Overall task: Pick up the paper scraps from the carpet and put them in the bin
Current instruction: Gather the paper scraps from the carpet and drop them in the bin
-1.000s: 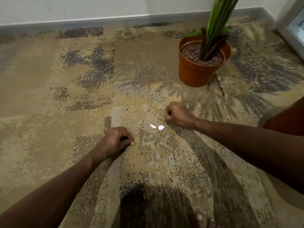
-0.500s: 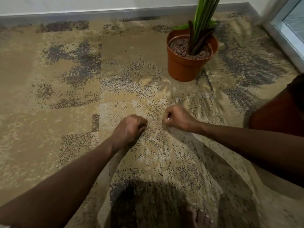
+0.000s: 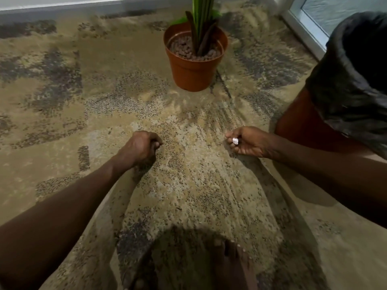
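My right hand (image 3: pixel 249 143) pinches a small white paper scrap (image 3: pixel 235 141) between thumb and fingers, just above the carpet and left of the bin. The bin (image 3: pixel 297 126) is orange-brown with a black liner (image 3: pixel 351 80) and stands at the right edge. My left hand (image 3: pixel 142 147) is closed in a fist with its fingertips down on the carpet. The two scraps that lay there are hidden inside it. I see no loose scrap on the carpet between my hands.
An orange pot with a green plant (image 3: pixel 194 59) stands on the carpet beyond my hands. A grey skirting board (image 3: pixel 62 9) runs along the back and a glass door frame (image 3: pixel 303 30) is at the far right. My bare foot (image 3: pixel 232 262) is at the bottom.
My left hand slid right over the two scraps and closed; they no longer show on the carpet. My right hand drew back towards the bin with its scrap. The view turned right.
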A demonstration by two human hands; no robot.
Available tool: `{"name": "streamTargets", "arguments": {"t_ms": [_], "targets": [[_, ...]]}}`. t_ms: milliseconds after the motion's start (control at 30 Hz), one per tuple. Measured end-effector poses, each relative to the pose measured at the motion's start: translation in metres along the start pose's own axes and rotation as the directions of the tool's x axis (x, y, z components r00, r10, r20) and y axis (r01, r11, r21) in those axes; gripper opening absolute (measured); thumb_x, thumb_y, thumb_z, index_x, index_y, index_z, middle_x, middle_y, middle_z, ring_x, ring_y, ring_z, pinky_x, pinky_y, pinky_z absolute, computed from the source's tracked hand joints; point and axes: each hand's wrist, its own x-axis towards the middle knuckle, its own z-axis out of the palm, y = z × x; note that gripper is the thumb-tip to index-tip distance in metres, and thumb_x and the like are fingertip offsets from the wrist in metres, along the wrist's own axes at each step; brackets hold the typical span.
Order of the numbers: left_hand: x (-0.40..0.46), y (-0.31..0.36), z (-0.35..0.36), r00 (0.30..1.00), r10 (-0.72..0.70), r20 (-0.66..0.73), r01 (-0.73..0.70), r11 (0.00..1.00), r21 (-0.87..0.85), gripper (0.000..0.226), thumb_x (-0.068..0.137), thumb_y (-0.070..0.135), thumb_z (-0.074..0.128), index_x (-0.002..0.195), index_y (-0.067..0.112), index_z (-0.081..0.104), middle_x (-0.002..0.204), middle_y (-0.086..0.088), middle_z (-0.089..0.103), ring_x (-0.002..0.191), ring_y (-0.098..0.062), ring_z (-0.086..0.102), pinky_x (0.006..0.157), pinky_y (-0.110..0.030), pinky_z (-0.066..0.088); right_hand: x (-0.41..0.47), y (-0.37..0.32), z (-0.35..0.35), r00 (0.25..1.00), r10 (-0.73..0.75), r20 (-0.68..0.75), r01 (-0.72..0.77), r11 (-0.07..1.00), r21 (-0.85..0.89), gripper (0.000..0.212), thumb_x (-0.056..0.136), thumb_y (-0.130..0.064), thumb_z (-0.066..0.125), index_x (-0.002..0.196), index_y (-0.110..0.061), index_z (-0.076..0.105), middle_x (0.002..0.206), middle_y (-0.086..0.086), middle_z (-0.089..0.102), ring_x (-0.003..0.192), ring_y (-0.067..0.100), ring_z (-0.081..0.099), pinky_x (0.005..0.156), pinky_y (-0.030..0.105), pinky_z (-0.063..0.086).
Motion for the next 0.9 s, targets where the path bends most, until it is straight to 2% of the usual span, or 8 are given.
{"name": "streamTargets", "arguments": {"t_ms": [133, 200, 267, 433, 567, 700, 800, 900], "targets": [[0.001, 0.026, 0.014, 0.971, -0.222, 0.092, 0.240, 0.892, -0.384, 0.023, 0.100, 0.024, 0.051, 0.097, 0.010, 0.070, 0.086, -0.002, 0.069, 0.066, -0.011, 0.056, 0.054, -0.022, 0.041, 0.005, 0.005, 0.003, 0.995, -0.050, -0.081, 0.036, 0.987, -0.158, 0.024, 0.096, -0.011, 0.035, 0.080, -0.008, 0.053, 0.054, -0.001, 0.043, 0.043, 0.011, 0.035, 0.037, 0.019, 0.029], [0.005, 0.041, 0.018, 0.906, -0.327, 0.270, 0.415, 0.549, -0.726, 0.023, 0.102, 0.016, 0.046, 0.098, 0.004, 0.065, 0.085, -0.005, 0.062, 0.061, -0.010, 0.054, 0.052, -0.022, 0.044, 0.009, 0.008, 0.006, 0.958, -0.256, -0.133, 0.177, 0.886, -0.428, 0.017, 0.095, -0.013, 0.051, 0.084, -0.004, 0.061, 0.056, -0.001, 0.046, 0.046, 0.011, 0.038, 0.040, 0.022, 0.031], [0.008, 0.052, 0.018, 0.829, -0.337, 0.446, 0.512, 0.135, -0.848, 0.017, 0.100, 0.005, 0.042, 0.101, 0.001, 0.059, 0.086, -0.010, 0.056, 0.061, -0.011, 0.053, 0.054, -0.023, 0.049, 0.014, 0.010, 0.010, 0.855, -0.511, -0.090, 0.314, 0.648, -0.694, 0.012, 0.089, -0.013, 0.067, 0.083, -0.004, 0.071, 0.065, 0.002, 0.061, 0.054, 0.013, 0.052, 0.049, 0.023, 0.044], [0.008, 0.058, 0.014, 0.740, -0.196, 0.643, 0.600, -0.240, -0.764, 0.021, 0.100, 0.007, 0.032, 0.091, 0.011, 0.050, 0.065, 0.000, 0.048, 0.054, -0.011, 0.048, 0.051, -0.025, 0.050, 0.030, 0.013, 0.025, 0.695, -0.709, 0.115, 0.441, 0.295, -0.847, 0.024, 0.082, -0.015, 0.077, 0.104, -0.004, 0.075, 0.103, 0.005, 0.075, 0.085, 0.008, 0.068, 0.069, 0.004, 0.049], [-0.007, 0.054, 0.012, 0.735, -0.061, 0.675, 0.660, -0.165, -0.733, 0.018, 0.099, 0.003, 0.035, 0.099, 0.007, 0.052, 0.070, -0.002, 0.056, 0.061, -0.012, 0.053, 0.058, -0.023, 0.053, 0.038, 0.022, 0.031, 0.636, -0.745, 0.203, 0.411, 0.105, -0.905, 0.018, 0.086, -0.013, 0.072, 0.101, -0.004, 0.075, 0.099, 0.006, 0.074, 0.082, 0.010, 0.065, 0.070, 0.012, 0.049], [-0.020, 0.056, 0.017, 0.745, -0.062, 0.664, 0.662, -0.057, -0.747, 0.023, 0.100, 0.000, 0.035, 0.111, 0.001, 0.054, 0.074, -0.004, 0.057, 0.062, -0.011, 0.053, 0.053, -0.020, 0.051, 0.034, 0.019, 0.036, 0.639, -0.713, 0.290, 0.406, -0.008, -0.914, 0.016, 0.089, -0.003, 0.062, 0.077, -0.004, 0.072, 0.081, 0.007, 0.072, 0.070, 0.013, 0.066, 0.073, 0.026, 0.058], [-0.041, 0.066, 0.029, 0.764, -0.081, 0.640, 0.638, 0.242, -0.731, 0.028, 0.101, 0.011, 0.038, 0.109, -0.005, 0.059, 0.066, 0.001, 0.052, 0.056, -0.010, 0.046, 0.045, -0.021, 0.043, 0.030, 0.016, 0.037, 0.692, -0.678, 0.248, 0.388, 0.060, -0.919, 0.021, 0.093, -0.007, 0.054, 0.077, -0.001, 0.066, 0.080, 0.010, 0.069, 0.070, 0.018, 0.067, 0.066, 0.033, 0.059], [-0.070, 0.083, 0.047, 0.866, -0.039, 0.499, 0.416, 0.611, -0.674, 0.034, 0.102, 0.022, 0.041, 0.091, 0.003, 0.067, 0.060, 0.011, 0.059, 0.053, -0.002, 0.051, 0.047, -0.015, 0.042, 0.028, 0.015, 0.036, 0.754, -0.651, 0.087, 0.330, 0.262, -0.907, 0.023, 0.094, -0.012, 0.055, 0.079, 0.004, 0.062, 0.080, 0.016, 0.064, 0.071, 0.025, 0.060, 0.062, 0.025, 0.053]]}}
